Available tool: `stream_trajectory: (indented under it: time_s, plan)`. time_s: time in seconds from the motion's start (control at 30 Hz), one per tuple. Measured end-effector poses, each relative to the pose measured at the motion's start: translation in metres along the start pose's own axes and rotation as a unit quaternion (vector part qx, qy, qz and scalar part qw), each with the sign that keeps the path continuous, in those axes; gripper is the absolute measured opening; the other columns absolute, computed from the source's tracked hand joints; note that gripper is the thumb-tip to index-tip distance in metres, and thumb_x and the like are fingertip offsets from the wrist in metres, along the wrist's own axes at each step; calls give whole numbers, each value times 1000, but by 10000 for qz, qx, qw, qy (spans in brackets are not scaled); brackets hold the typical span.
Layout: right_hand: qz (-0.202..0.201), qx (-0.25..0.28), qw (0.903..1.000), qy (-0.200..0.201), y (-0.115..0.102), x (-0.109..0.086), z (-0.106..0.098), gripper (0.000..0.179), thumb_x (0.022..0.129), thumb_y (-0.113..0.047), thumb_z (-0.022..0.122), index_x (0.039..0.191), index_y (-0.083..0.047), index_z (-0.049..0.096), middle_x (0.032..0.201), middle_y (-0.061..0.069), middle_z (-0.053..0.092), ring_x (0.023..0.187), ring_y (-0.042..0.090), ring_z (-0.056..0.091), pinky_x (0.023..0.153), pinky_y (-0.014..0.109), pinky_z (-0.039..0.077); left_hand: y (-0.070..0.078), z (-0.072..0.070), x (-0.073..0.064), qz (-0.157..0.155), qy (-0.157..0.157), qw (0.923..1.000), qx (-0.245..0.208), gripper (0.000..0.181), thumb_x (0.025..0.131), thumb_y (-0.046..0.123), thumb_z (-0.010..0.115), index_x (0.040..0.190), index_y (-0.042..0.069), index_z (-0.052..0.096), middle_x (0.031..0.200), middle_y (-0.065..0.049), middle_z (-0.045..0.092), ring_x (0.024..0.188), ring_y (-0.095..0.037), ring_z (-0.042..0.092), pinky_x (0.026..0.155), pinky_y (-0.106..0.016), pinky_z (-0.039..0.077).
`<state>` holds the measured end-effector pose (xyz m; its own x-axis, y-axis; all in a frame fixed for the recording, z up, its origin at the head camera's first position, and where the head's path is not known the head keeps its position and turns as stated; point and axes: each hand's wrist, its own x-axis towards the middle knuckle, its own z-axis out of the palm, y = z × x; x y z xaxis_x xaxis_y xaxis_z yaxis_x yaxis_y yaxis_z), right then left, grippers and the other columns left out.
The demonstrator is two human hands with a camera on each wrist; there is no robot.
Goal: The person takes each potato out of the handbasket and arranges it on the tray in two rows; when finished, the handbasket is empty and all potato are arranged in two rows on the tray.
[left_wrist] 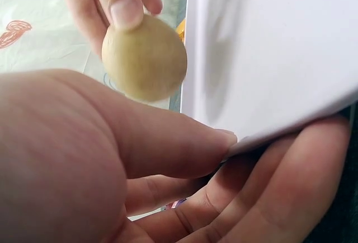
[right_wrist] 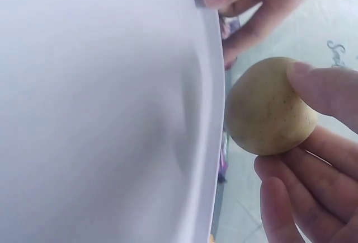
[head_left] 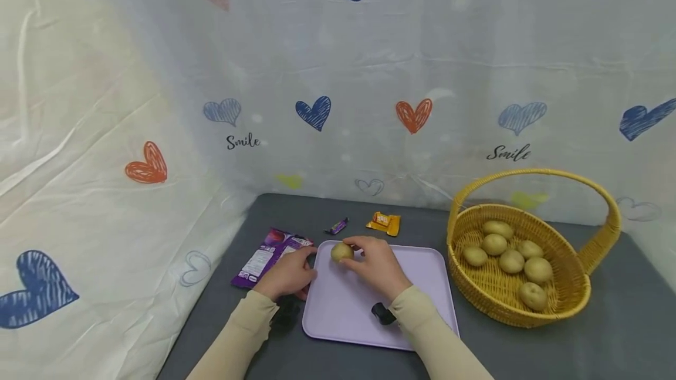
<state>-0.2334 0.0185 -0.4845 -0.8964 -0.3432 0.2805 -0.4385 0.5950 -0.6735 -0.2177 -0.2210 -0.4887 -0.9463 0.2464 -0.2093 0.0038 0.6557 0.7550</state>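
Observation:
A small round potato [head_left: 342, 252] is pinched between the thumb and fingers of my right hand [head_left: 376, 265], over the far left corner of a pale purple tray [head_left: 364, 315]. The right wrist view shows the potato [right_wrist: 271, 106] against the thumb, with fingers beneath it. My left hand [head_left: 290, 273] grips the tray's left edge. In the left wrist view its thumb [left_wrist: 184, 145] lies on the tray's rim, and the fingers [left_wrist: 291, 181] curl underneath. Beside the left hand lies a purple snack bag [head_left: 264, 260], partly covered by that hand.
A yellow wicker basket [head_left: 470, 289] with a tall handle stands right of the tray, holding several potatoes [head_left: 511, 261]. Behind the tray lie a small purple-wrapped sweet [head_left: 337, 226] and an orange-yellow packet [head_left: 384, 223]. A heart-printed curtain [head_left: 338, 157] closes off the table's back and left.

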Motion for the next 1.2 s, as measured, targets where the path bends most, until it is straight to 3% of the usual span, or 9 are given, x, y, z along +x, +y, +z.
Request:
stream_trajectory:
  time_s: [0.33, 0.63, 1.2]
  plan:
    - [77, -316, 9995, -58, -5, 4, 12, 42, 91, -27, 88, 129, -14, 78, 127, 7, 80, 108, 28, 76, 93, 47, 64, 3, 3, 1, 7, -14, 9999, 168, 61, 97, 4, 64, 156, -2, 49, 74, -7, 64, 48, -16, 68, 48, -34, 61]
    - [-105, -567, 9982, 150, -6, 7, 16, 41, 89, -26, 90, 126, -14, 79, 122, 5, 81, 109, 25, 76, 97, 48, 63, 6, 2, 2, 35, 15, 9997, 257, 61, 97, 5, 63, 156, -2, 49, 74, -6, 65, 47, -14, 68, 47, -33, 60]
    - [-165, -511, 9985, 95, -4, 9, 28, 40, 88, -24, 90, 125, -14, 80, 123, 7, 81, 113, 28, 76, 99, 50, 62, 1, -1, -2, 8, 78, 9998, 209, 61, 96, 3, 63, 155, -3, 49, 75, -7, 65, 47, -15, 68, 46, -34, 60]
